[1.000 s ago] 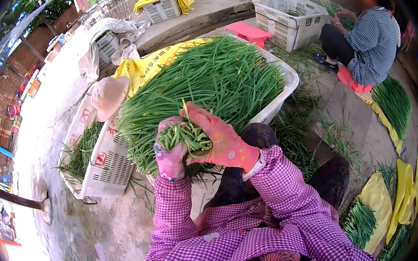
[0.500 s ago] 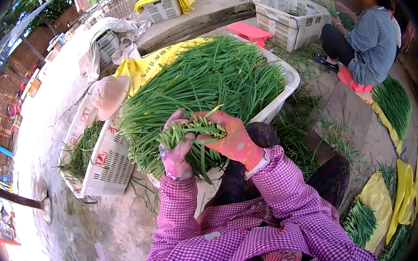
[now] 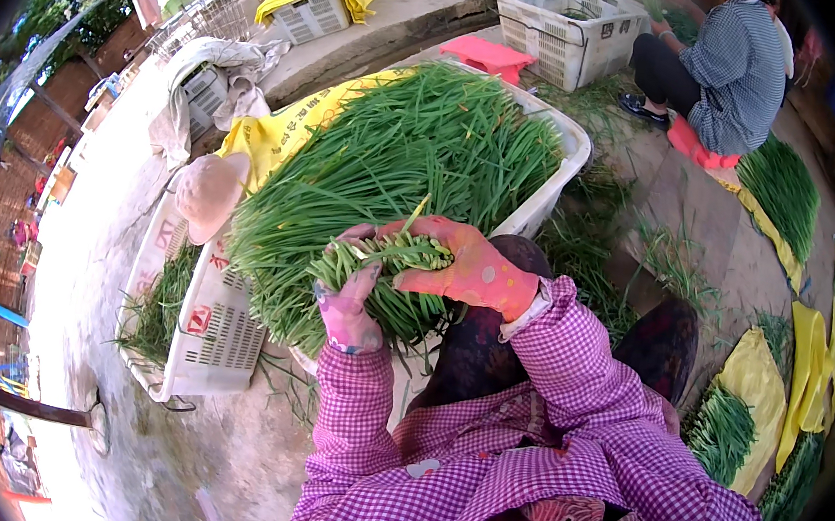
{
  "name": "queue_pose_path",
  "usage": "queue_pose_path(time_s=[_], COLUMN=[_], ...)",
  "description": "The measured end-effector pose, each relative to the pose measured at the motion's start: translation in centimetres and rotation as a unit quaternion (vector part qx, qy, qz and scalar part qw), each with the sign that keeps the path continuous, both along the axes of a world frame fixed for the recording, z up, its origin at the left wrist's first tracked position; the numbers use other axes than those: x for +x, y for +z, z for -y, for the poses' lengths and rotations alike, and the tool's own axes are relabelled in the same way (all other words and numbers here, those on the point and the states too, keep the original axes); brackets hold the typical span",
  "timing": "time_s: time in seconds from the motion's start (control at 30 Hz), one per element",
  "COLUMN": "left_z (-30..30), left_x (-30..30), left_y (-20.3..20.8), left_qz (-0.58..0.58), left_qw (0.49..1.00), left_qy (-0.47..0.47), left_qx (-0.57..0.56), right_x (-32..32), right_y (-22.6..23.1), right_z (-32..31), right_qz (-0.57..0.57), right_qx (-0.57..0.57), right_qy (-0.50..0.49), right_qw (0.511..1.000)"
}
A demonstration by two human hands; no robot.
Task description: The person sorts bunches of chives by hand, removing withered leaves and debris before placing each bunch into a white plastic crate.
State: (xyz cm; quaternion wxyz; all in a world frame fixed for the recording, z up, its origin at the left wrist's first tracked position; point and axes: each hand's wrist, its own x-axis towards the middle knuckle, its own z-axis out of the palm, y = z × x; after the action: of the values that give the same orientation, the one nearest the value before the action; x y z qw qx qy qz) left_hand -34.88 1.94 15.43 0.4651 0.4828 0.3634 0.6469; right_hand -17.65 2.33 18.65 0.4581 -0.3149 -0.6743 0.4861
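A bunch of garlic chives (image 3: pixel 393 258) lies between my gloved hands, its pale cut ends toward me. My left hand (image 3: pixel 347 322), in a pink patterned glove, wraps the bunch from the left with the thumb in front. From the right, my right hand (image 3: pixel 476 274), in an orange-pink spotted glove, curls its fingers over the top and its thumb below. One yellowish stalk (image 3: pixel 416 214) sticks up by the right fingers. Just beyond the hands, a large heap of chives (image 3: pixel 398 148) fills a white crate (image 3: pixel 569 170) partly lined with yellow sacking (image 3: pixel 283 142).
At the left stands a white crate (image 3: pixel 220 327) holding loose greens, with a pale hat (image 3: pixel 211 195) on its corner. A person (image 3: pixel 741 81) sits at the far right by another white crate (image 3: pixel 559 48). A red stool (image 3: pixel 487 59) and yellow sacks with chives (image 3: pixel 723 431) lie around.
My right fingers have shifted left over the bunch, closer to my left hand. The yellowish stalk stands more upright. The whole view has shifted slightly.
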Motion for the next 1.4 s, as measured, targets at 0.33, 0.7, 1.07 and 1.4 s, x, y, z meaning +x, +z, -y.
queue_pose_path(time_s=[0.33,0.7,1.07,1.4], left_z=[1.1,0.2,0.7,-1.3], left_x=[1.5,3.1,-1.8,11.1], left_y=[0.6,2.7,13.9,14.9], left_qz=[0.019,0.363,0.324,0.375], left_qw=[0.999,0.889,0.907,0.842], left_qy=[-0.027,-0.260,-0.050,-0.257], left_qx=[0.006,0.105,0.265,0.291], right_x=[-0.7,1.8,20.6,32.3], right_y=[-0.7,0.1,3.8,7.9], right_z=[0.8,0.5,4.3,14.6], right_qz=[0.107,-0.295,-0.481,-0.300], right_qx=[0.008,-0.065,0.066,0.295], right_qy=[-0.105,-0.203,-0.381,-0.643], right_qw=[0.989,0.931,0.787,0.640])
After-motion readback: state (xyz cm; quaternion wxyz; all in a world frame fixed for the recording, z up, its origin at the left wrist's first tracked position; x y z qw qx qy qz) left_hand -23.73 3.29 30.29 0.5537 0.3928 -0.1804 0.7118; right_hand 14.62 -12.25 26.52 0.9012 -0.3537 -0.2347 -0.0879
